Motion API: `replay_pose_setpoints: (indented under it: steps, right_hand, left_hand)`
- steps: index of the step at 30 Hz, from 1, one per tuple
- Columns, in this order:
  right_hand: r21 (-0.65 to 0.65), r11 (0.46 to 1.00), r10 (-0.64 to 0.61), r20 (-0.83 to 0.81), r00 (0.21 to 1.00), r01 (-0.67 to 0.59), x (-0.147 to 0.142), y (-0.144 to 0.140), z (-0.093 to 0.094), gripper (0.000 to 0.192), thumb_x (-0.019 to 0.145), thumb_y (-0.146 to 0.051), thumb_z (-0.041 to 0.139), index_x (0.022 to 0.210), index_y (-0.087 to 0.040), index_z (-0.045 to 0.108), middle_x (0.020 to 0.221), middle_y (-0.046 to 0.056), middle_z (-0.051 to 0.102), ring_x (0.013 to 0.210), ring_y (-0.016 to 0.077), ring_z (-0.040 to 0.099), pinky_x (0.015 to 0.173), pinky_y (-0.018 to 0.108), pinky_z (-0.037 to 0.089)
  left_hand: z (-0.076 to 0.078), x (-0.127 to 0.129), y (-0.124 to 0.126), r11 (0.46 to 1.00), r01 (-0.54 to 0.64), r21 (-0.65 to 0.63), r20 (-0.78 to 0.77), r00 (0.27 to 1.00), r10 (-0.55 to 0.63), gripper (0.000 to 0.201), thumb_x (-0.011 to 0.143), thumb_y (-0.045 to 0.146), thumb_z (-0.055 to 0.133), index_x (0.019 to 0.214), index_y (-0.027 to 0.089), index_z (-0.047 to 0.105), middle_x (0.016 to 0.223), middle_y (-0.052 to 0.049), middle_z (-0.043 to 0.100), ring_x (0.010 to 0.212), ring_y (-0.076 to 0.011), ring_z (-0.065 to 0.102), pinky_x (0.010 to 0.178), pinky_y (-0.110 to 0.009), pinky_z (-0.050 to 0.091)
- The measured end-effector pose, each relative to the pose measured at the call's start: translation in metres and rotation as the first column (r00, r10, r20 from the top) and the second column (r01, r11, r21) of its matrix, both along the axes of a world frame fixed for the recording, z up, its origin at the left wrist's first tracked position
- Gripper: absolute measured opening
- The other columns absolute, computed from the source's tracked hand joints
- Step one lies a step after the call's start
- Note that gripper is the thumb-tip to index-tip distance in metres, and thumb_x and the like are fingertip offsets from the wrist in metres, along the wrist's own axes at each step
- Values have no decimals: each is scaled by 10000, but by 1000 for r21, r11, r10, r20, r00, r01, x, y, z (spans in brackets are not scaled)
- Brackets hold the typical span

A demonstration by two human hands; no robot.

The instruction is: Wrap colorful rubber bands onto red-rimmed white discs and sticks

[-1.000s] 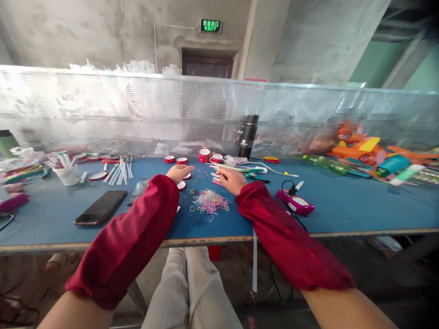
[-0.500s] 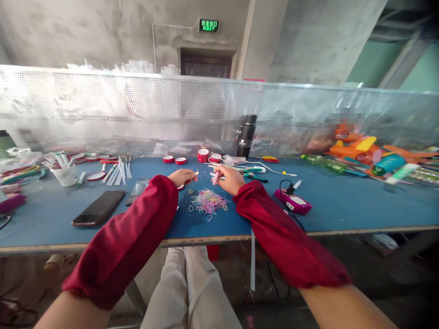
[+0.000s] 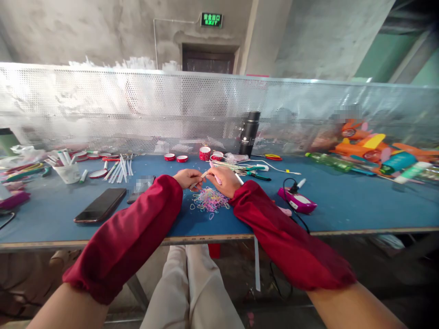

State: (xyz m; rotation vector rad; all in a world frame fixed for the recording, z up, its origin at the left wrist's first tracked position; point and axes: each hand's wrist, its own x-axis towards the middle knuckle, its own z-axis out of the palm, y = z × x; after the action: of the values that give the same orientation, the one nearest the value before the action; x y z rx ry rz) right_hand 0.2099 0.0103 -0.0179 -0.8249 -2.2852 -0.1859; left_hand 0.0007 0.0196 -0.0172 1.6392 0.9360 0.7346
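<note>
Above a pile of pastel rubber bands my two hands have come together, fingertips nearly touching. My left hand is closed in a pinch on a small pale strip, too small to name more closely. My right hand is closed round a slim pink stick-like piece, its far part hidden by the fingers. A thin white rod shows beside the right wrist; whether the hand holds it I cannot tell. Red sleeves cover both forearms.
A phone lies at left, near a cup of white sticks. Red tape rolls, a black flask and pliers stand or lie behind my hands. At right are a purple device and orange toy planes.
My hands, apart before, have met over the rubber bands, the left moving right with its pale piece and the right moving slightly left. The view has shifted slightly.
</note>
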Motion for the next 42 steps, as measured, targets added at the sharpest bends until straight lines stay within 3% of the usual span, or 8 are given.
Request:
replay_pose_setpoints:
  steps: [6, 12, 16, 24, 30, 35, 39, 42]
  right_hand:
    - [-31, 997, -68, -22, 997, 67, -1, -2, -2, 354, 974, -448, 448, 822, -210, 662, 720, 46, 643, 732, 191, 573, 741, 310, 410]
    - [-325, 942, -75, -458, 886, -88, 5, 4, -9, 380, 955, -561, 415, 863, -251, 613, 832, 32, 681, 794, 194, 637, 675, 313, 542]
    - [-338, 933, -111, -601, 792, -125, 9, 4, -6, 399, 932, -587, 446, 797, -234, 574, 839, 53, 689, 810, 203, 651, 701, 344, 584]
    - [-378, 908, -72, -565, 822, -181, 7, 6, -14, 363, 907, -601, 499, 855, -252, 583, 827, 12, 661, 768, 178, 666, 655, 314, 617]
    - [-392, 902, -85, -574, 814, -182, 7, 11, -16, 328, 897, -579, 525, 857, -258, 577, 843, 10, 670, 799, 183, 679, 645, 312, 625]
    - [-410, 889, -95, -600, 795, -203, 7, 9, -16, 339, 887, -598, 528, 872, -262, 570, 843, 10, 660, 797, 183, 681, 626, 302, 617]
    - [-341, 937, -104, -484, 869, -77, 8, 9, -14, 325, 910, -570, 510, 875, -255, 585, 789, 4, 630, 722, 169, 639, 618, 292, 570]
    - [-175, 984, -95, -291, 952, 45, 8, 6, -8, 313, 942, -513, 490, 855, -238, 612, 718, 15, 616, 690, 174, 594, 675, 309, 508]
  left_hand:
    - [5, 2, -7, 1000, 16, 9, -77, 997, -15, 211, 789, 333, 716, 809, 137, 642, 677, 7, 638, 613, -112, 646, 616, -233, 521]
    - [8, -1, -8, 996, 27, 80, -170, 985, -13, 249, 782, 382, 704, 796, 134, 685, 682, -10, 660, 598, -103, 628, 565, -206, 472]
    - [5, -1, -7, 990, 74, 121, -225, 973, -45, 251, 771, 385, 701, 772, 134, 693, 604, 3, 631, 532, -94, 584, 522, -198, 426]
    - [2, -3, -1, 968, 93, 231, -254, 967, -32, 282, 786, 425, 662, 774, 144, 683, 528, 38, 567, 463, -81, 504, 522, -208, 410]
    - [3, -1, -4, 973, 81, 217, -244, 969, -26, 303, 786, 456, 662, 744, 156, 676, 528, 37, 571, 459, -81, 505, 523, -209, 405]
    - [5, 0, -7, 978, 160, 135, -266, 956, -120, 316, 718, 474, 732, 779, 164, 731, 575, 16, 621, 508, -93, 553, 507, -197, 380]
    - [4, -1, -6, 968, 214, 131, -293, 941, -168, 345, 720, 489, 726, 847, 171, 772, 705, -18, 693, 633, -114, 604, 498, -182, 349]
    - [3, -2, -4, 955, 214, 207, -276, 949, -153, 320, 742, 473, 708, 815, 170, 779, 683, -12, 682, 617, -103, 553, 533, -184, 370]
